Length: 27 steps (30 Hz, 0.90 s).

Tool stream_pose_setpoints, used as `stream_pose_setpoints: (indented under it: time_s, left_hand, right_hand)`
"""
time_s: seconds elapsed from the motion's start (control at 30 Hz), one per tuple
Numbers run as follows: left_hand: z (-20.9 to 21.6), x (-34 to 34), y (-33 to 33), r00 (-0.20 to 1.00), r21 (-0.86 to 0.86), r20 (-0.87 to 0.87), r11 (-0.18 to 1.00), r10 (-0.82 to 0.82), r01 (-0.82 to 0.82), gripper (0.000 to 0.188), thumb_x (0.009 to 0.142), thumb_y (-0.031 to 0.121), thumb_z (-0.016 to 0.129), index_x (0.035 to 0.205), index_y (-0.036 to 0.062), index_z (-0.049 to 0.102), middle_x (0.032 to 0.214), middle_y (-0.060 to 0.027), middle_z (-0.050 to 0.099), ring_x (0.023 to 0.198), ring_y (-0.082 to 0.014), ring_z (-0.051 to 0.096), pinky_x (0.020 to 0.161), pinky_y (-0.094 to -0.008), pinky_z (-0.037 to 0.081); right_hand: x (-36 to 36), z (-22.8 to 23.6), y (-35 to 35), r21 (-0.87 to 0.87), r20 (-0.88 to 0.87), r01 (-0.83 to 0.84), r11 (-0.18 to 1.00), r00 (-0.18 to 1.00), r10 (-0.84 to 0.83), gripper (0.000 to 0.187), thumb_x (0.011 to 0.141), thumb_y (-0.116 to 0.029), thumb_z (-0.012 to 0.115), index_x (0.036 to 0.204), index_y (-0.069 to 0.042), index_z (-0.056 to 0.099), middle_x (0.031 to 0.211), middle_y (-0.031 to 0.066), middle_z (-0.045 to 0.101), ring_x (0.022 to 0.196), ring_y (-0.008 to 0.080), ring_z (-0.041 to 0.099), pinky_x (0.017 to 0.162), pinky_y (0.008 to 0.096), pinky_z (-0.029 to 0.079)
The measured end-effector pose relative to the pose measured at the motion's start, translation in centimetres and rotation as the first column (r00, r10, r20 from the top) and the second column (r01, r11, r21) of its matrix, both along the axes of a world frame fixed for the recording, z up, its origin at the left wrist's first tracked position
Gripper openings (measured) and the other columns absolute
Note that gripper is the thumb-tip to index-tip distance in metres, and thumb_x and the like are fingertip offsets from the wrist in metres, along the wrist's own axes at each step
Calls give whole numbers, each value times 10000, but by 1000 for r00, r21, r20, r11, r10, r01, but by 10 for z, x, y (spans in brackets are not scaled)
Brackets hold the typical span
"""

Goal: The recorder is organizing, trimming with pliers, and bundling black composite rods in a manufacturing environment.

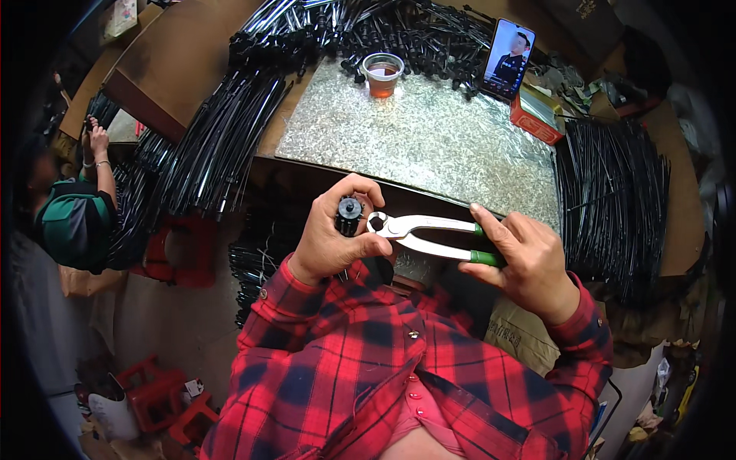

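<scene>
In my left hand [313, 241], fingers curled round it, is a black umbrella frame [350, 210], seen end-on with its round hub and thin ribs packed about it. My right hand [534, 261] grips end-cutting pincers [406, 223] by their green-sleeved handles, which are spread apart. The pincers' rounded silver head lies close beside the hub, between my left thumb and forefinger. Whether the jaws touch the frame I cannot tell. The frame's lower part is hidden below my left hand.
Beyond my hands stands a speckled tabletop [414, 130] with a cup of reddish-brown drink [382, 74]. A phone [507, 60] leans by a red box [534, 119]. Black rod bundles lie left [230, 130], right [613, 199] and behind. Another person [77, 218] works at far left, near red stools [153, 395].
</scene>
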<state>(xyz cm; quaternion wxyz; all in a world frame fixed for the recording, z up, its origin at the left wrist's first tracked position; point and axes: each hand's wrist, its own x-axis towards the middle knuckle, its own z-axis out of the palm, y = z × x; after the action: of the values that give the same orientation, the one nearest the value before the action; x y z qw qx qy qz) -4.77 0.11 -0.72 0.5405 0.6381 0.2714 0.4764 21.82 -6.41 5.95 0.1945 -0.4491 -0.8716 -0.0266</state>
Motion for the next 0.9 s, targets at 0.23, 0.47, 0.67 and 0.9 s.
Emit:
stream_pose_setpoints:
  time_s: [0.23,0.47,0.67,0.9]
  left_hand:
    - [10,7,-10,990,-31,-138,999,19,-24,325,706,228,761,853,38,543,769,24,466,673,-50,418,604,-196,340]
    - [7,0,-7,994,-22,-107,999,-37,35,257,738,180,751,847,51,558,725,31,504,629,-28,453,565,-183,368]
    - [7,-8,-5,994,-74,-93,995,-66,59,348,736,140,771,989,32,558,707,42,495,633,-13,437,565,-174,351]
    - [3,-25,2,934,-76,28,932,357,-354,295,793,-31,650,1046,-3,501,615,74,412,571,-3,349,547,-173,295]
  right_hand:
    - [-2,6,-5,14,101,-14,1000,995,12,706,679,-353,762,1272,-40,543,671,64,439,561,215,483,517,348,407]
    - [-6,-6,1,-203,-35,-64,977,998,59,644,751,-369,731,1254,-20,532,679,88,467,555,236,512,508,356,426]
    - [-7,-10,12,-336,-119,-115,935,990,79,582,795,-365,704,1233,-16,544,710,107,510,581,267,543,530,359,443]
    - [23,-53,64,-130,31,167,977,986,-164,435,832,-362,662,1126,-49,593,779,133,584,657,348,590,573,420,471]
